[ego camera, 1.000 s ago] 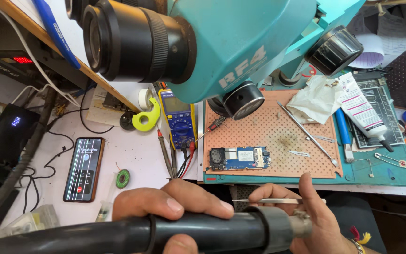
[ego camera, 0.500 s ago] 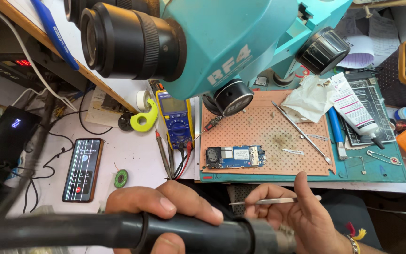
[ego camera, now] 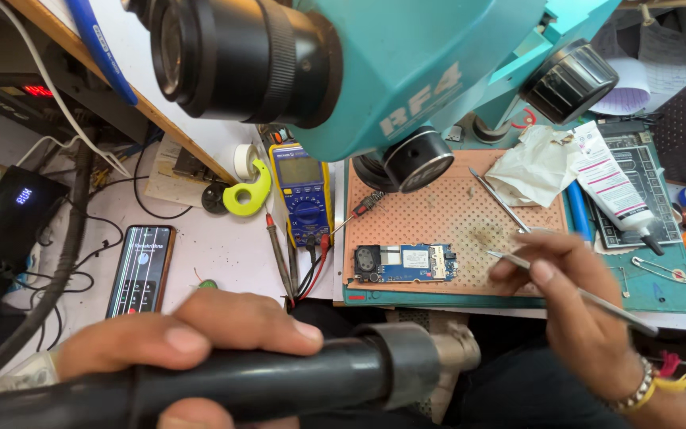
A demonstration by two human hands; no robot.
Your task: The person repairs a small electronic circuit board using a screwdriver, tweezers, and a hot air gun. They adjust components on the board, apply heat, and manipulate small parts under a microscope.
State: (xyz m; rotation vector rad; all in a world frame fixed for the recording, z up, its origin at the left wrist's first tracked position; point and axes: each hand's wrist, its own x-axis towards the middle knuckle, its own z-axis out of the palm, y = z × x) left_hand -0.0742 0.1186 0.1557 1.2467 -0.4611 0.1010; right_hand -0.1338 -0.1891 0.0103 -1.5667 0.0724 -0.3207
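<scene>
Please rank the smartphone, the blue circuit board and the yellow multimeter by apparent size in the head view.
1. Yellow multimeter and smartphone: they look about alike, so no ranking between them.
2. Blue circuit board: clearly the smallest.

PCB (ego camera: 405, 263) on mat (ego camera: 446, 214), under microscope (ego camera: 375, 71). Multimeter (ego camera: 303, 193) left of mat, phone (ego camera: 140, 270) further left on bench (ego camera: 224, 246). Tube (ego camera: 617, 187) right.
</scene>
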